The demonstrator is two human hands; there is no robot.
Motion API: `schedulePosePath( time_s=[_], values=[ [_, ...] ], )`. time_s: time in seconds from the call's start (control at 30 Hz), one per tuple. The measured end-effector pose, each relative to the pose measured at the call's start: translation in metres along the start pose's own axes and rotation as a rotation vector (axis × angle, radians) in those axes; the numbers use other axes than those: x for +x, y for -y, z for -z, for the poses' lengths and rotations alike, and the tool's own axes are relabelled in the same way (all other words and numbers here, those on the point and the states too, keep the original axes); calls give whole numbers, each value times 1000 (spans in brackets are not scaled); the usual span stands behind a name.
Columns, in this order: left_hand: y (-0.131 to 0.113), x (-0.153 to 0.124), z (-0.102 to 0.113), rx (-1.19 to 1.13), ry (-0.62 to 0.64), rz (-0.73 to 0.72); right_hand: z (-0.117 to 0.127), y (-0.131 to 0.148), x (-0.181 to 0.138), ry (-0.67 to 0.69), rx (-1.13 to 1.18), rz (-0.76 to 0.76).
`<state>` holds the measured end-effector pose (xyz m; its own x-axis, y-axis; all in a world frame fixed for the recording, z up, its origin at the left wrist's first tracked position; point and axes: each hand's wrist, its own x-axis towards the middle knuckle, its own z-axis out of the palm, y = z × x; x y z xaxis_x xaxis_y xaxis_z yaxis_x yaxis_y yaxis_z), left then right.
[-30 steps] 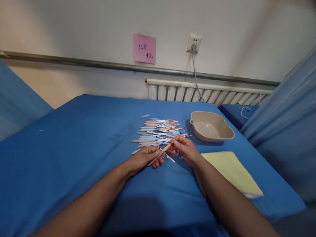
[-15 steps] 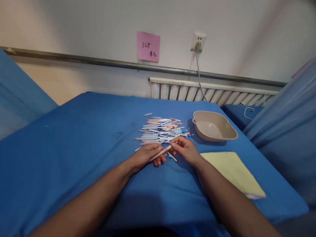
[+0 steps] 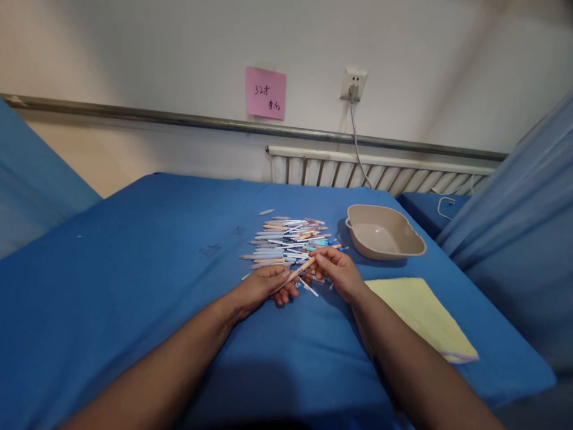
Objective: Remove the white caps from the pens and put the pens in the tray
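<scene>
Both hands are closed on one slim peach-coloured pen (image 3: pixel 301 270), held at a slant over the near edge of a pile. My left hand (image 3: pixel 265 285) grips its lower end between thumb and fingers. At the upper end, the thumb and fingertips of my right hand (image 3: pixel 338 270) pinch it, partly hiding the tip. Just beyond the hands lies the pile of pen parts (image 3: pixel 273 243): grey, pale blue and peach barrels on the left, thin white tubes in the middle, small coloured pieces to the right.
A beige basin (image 3: pixel 387 230) stands right of the pile. Nearer me lies a folded yellow cloth (image 3: pixel 416 307). All rest on a blue-covered table (image 3: pixel 134 286). Behind it are a radiator (image 3: pixel 322 169), a metal rail (image 3: pixel 188 119) and a wall socket with a plugged cable (image 3: pixel 353 85).
The view has tilted slightly upward, so the scene sits lower. My right fingers have shifted a little on the pen's upper end. Both hands keep their hold.
</scene>
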<state>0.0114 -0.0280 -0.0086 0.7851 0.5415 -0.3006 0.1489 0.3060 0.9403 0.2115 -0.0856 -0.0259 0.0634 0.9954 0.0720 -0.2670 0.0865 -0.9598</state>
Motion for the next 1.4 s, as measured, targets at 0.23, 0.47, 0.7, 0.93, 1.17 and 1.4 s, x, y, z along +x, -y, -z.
schedulePosePath(
  time_s=[0.23,0.47,0.7,0.93,1.17,1.4],
  values=[
    [1,1,1,68,-70,-63,-7,2,-2,58,-108,-38],
    [3,7,5,104,-205,-115,-6,-4,-1,74,-130,-23],
    [3,5,2,299,-130,-168,-5,-4,2,100,-76,-3],
    [1,9,7,125,-211,-141,27,18,4,-47,-213,28],
    [-5,7,8,-117,-250,-85,55,19,1,-43,-510,-94],
    [-8,5,6,-194,-291,-67,73,9,-2,10,-839,-62]
  ],
)
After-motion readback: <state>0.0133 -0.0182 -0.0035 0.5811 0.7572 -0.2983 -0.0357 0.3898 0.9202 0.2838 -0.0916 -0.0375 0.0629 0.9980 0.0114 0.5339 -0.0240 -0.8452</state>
